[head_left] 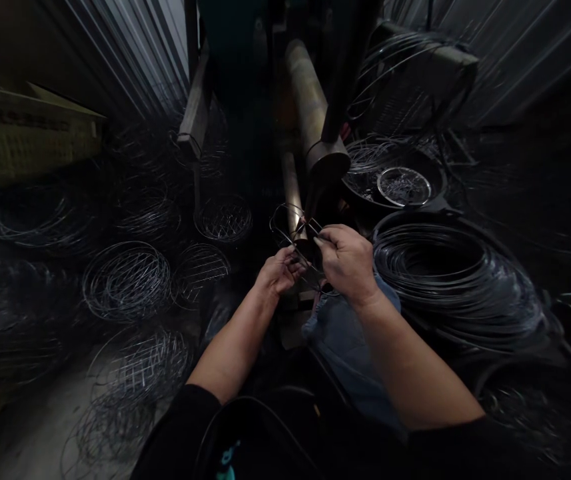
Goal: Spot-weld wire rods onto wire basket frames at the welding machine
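My left hand (pixel 281 270) is closed on the near left side of a bent wire frame (pixel 274 225), fingers curled at the wire. Thumb and fingertips of my right hand (pixel 349 259) pinch thin wire on the other side of the same frame. The frame sits at the tip of a lower metal rod (pixel 292 190), under the end of a thick brass-coloured cylinder (pixel 315 100) of a machine. Where the wires meet the rod tip is dark, and I cannot tell whether they touch it.
Round wire grids (pixel 128 280) lie in piles on the floor at left. A large coil of wire rings (pixel 455 280) stands close to my right arm. Behind it is a dark basin (pixel 438 190) with a round sieve (pixel 404 187) of small pieces. A yellow crate (pixel 30 140) is far left.
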### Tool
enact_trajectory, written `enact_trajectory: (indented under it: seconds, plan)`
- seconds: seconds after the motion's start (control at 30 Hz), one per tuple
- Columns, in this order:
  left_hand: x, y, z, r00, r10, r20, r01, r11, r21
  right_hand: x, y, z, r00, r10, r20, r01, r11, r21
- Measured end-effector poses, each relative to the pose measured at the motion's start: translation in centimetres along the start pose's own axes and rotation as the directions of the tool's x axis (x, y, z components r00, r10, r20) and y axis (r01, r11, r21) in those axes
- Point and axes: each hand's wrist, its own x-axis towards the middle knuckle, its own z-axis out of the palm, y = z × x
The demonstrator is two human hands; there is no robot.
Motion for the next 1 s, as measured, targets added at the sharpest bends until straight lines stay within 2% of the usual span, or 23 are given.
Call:
enact_trajectory:
  seconds: [0.07,0.1,0.13,0.17,0.2,0.23,0.27,0.3,0.33,0.37,0.43,0.5,0.57,0.63,0.73,0.83,1.0]
  plan:
    - [0.0,-0.8,-1.1,0.989,0.144,-0.021,-0.138,0.977,0.165,0.1,-0.1,0.1,1.000,0.002,-0.015,-0.002,1.000,0.002]
    - [0.0,-1.3,-1.8,0.958,0.286,-0.039,-0.260,0.914,0.313,0.2,-0.2,0.1,1.000,0.001,-0.021,-0.001,1.000,0.005]
    - [0.0,-1.7,-2.5,0.887,0.461,-0.026,-0.391,0.780,0.488,0.3,-0.2,0.0,1.000,0.000,-0.021,0.000,1.000,0.010]
    - [0.1,-2.2,-3.3,0.776,0.629,0.041,-0.498,0.573,0.651,0.3,-0.2,-0.1,1.000,0.000,-0.013,0.000,1.000,0.019]
    - [0.2,-2.6,-4.0,0.643,0.750,0.157,-0.563,0.323,0.760,0.1,-0.2,-0.4,1.000,0.000,0.003,0.000,0.999,0.037]
    - [0.4,-2.9,-4.6,0.512,0.803,0.306,-0.591,0.071,0.804,-0.3,-0.2,-0.6,1.000,0.000,0.022,-0.001,0.998,0.062]
    - [0.6,-3.2,-5.2,0.398,0.797,0.454,-0.595,-0.151,0.789,-0.9,0.0,-0.9,0.999,0.004,0.039,-0.008,0.996,0.091]
    - [0.9,-3.4,-5.6,0.303,0.762,0.572,-0.585,-0.326,0.743,-1.8,0.2,-1.2,0.999,0.022,0.045,-0.027,0.992,0.121]
    - [1.3,-3.6,-5.9,0.224,0.722,0.655,-0.567,-0.450,0.690,-2.9,0.6,-1.4,0.998,0.053,0.039,-0.058,0.987,0.149]
    - [1.7,-3.8,-6.1,0.161,0.692,0.704,-0.544,-0.533,0.648,-4.2,1.1,-1.6,0.995,0.092,0.023,-0.095,0.980,0.176]
    - [2.6,-3.9,-6.2,0.077,0.674,0.734,-0.506,-0.609,0.612,-6.8,2.2,-1.7,0.984,0.176,-0.032,-0.164,0.959,0.231]
    - [3.5,-4.0,-6.0,0.042,0.691,0.722,-0.501,-0.610,0.614,-8.9,3.4,-1.4,0.970,0.219,-0.106,-0.179,0.938,0.295]
    - [4.2,-3.9,-5.9,0.037,0.716,0.697,-0.528,-0.578,0.622,-10.0,4.2,-1.0,0.962,0.228,-0.149,-0.172,0.932,0.319]
    - [4.5,-3.8,-5.7,0.041,0.731,0.681,-0.569,-0.543,0.618,-10.2,4.4,-0.8,0.965,0.217,-0.148,-0.165,0.940,0.298]
    - [4.3,-3.7,-5.6,0.052,0.740,0.671,-0.634,-0.495,0.594,-9.1,3.5,-1.1,0.979,0.179,-0.102,-0.146,0.952,0.268]
    - [3.4,-3.6,-5.5,0.102,0.762,0.639,-0.695,-0.405,0.594,-7.2,1.8,-1.7,0.989,0.144,-0.045,-0.126,0.952,0.278]
    - [2.6,-3.1,-5.3,0.235,0.810,0.537,-0.739,-0.210,0.640,-3.8,0.0,-1.4,0.994,0.113,0.007,-0.112,0.966,0.234]
